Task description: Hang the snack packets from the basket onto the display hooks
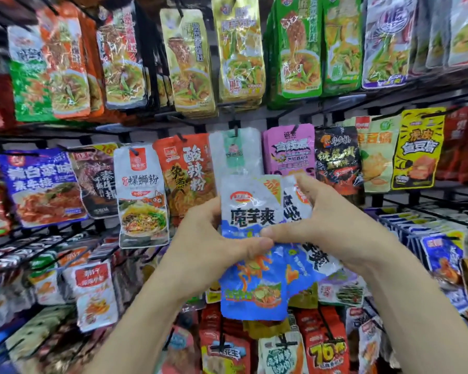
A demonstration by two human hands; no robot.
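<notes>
Both forearms raised; left hand (211, 238) and right hand (327, 225) grip packets (250, 209), thumb tips meeting

Bare left hand (214, 240) and right hand (327, 225), on bare forearms (146, 319).

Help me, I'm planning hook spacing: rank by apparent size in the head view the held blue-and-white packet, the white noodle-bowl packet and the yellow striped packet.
1. blue-and-white packet, though it is nearest the camera, which inflates it, so its true rank is unsure
2. white noodle-bowl packet
3. yellow striped packet
</notes>
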